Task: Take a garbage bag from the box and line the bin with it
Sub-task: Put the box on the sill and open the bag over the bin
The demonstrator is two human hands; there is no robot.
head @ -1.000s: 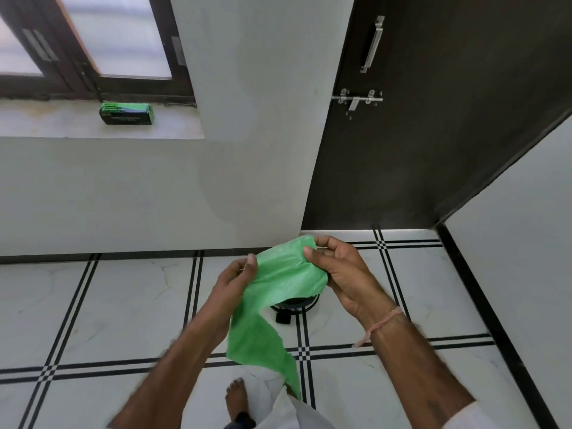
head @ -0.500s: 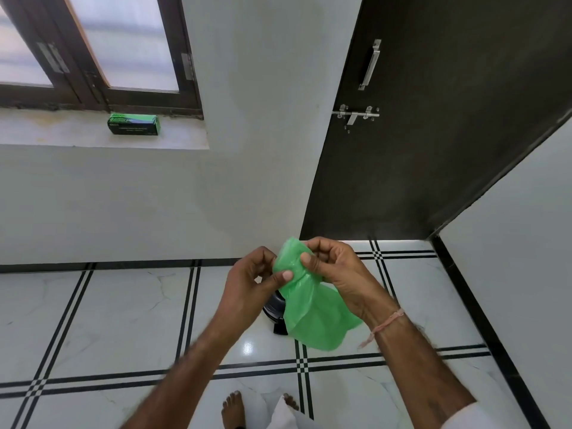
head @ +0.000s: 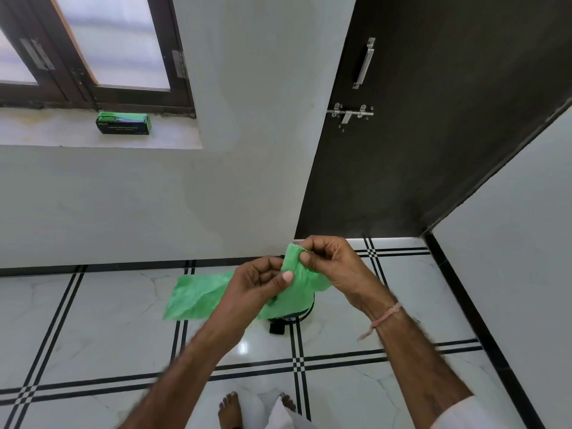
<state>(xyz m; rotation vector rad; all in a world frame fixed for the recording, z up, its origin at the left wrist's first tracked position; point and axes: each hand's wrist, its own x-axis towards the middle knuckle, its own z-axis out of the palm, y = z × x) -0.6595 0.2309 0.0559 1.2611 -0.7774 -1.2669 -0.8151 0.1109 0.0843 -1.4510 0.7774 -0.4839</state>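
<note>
Both hands hold a thin green garbage bag (head: 198, 300) in front of me. My left hand (head: 257, 283) pinches its bunched top from the left, my right hand (head: 334, 267) pinches the same edge from the right, thumbs close together. The loose end of the bag flares out to the left behind my left hand. Below the hands, mostly hidden by bag and wrists, the black bin (head: 291, 318) stands on the floor with its pedal showing. The green and black bag box (head: 123, 122) lies on the window sill, far upper left.
A dark door (head: 433, 119) with a metal handle and latch stands ahead on the right. White walls meet in a corner on the right. White floor tiles (head: 93, 320) carry black stripe lines. My bare feet (head: 229, 410) are at the bottom edge.
The bag's hanging end has swung from below my hands out to the left. My hands have stayed close together at the bag's top edge, working it between the fingers.
</note>
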